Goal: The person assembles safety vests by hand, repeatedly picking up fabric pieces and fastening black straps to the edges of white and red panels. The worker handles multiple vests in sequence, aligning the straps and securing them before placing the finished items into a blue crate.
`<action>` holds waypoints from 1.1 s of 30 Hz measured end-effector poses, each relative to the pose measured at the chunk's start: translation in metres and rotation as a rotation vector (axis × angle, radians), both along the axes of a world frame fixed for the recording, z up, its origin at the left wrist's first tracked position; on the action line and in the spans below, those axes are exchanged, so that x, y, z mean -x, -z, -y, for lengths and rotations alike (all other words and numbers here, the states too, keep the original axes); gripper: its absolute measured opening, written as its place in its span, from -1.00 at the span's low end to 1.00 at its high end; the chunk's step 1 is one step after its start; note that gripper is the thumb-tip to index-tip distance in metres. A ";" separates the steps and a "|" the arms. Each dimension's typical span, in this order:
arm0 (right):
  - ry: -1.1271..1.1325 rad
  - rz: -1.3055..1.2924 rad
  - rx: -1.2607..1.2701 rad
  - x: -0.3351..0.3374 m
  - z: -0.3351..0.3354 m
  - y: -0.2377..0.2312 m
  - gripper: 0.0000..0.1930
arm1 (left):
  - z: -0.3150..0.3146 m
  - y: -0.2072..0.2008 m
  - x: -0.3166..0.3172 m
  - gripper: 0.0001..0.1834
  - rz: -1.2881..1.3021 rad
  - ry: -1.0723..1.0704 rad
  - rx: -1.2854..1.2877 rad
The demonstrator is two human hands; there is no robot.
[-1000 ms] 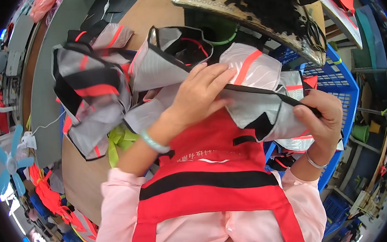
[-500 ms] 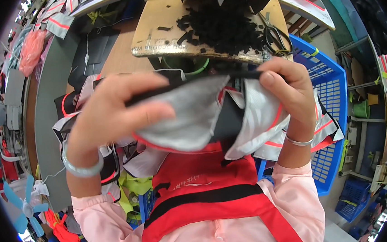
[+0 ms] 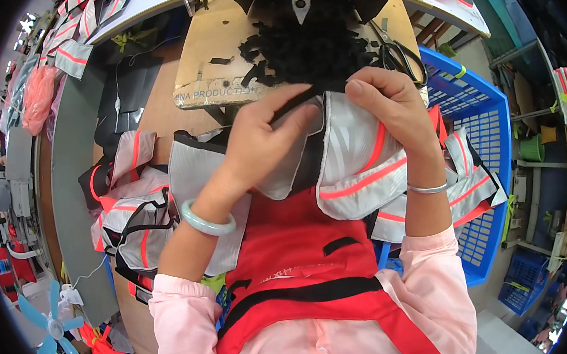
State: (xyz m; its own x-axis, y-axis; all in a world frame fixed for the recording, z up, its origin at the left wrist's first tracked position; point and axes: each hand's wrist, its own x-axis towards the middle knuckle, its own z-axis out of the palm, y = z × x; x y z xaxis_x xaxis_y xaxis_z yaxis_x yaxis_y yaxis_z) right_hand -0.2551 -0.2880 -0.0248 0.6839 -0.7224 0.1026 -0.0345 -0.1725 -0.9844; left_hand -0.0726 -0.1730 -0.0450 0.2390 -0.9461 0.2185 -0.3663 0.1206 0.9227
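Observation:
A silver-grey fabric piece [image 3: 354, 141] with red-orange stripes and black edging hangs between my hands, above my red apron [image 3: 280, 224]. My left hand [image 3: 260, 135] pinches its black top edge, thumb and fingers pointing right. My right hand [image 3: 391, 105] grips the same edge a little farther right, thumb on top. Both hands are closed and close together, just in front of the board's near edge. To the left of my left wrist hangs another grey panel [image 3: 193, 167]; whether it belongs to the held piece I cannot tell. A small black scrap [image 3: 339, 245] lies on the apron.
Ahead, a wooden board [image 3: 210, 46] carries a pile of black scraps [image 3: 307, 52] and scissors [image 3: 397, 55]. A blue plastic basket [image 3: 503, 133] stands at the right with striped grey pieces [image 3: 468, 192] over its edge. More striped pieces [image 3: 140, 221] are heaped at the left.
My left hand has moved right, close to my right hand, and now pinches the black edge. The fabric is gathered and hangs lower, and the view has shifted slightly.

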 end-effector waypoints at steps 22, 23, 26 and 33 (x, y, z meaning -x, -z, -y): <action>0.177 -0.062 0.053 -0.050 0.044 0.014 -0.62 | 0.075 -0.030 -0.070 -0.67 -0.426 0.039 -0.414; 0.172 -0.060 0.053 -0.051 0.045 0.014 -0.62 | 0.075 -0.031 -0.070 -0.68 -0.427 0.028 -0.413; 0.203 -0.020 0.064 -0.054 0.044 0.012 -0.62 | 0.076 -0.028 -0.074 -0.68 -0.459 0.045 -0.390; 0.210 0.030 -0.023 -0.057 0.050 0.012 -0.62 | 0.082 -0.033 -0.071 -0.73 -0.459 0.019 -0.354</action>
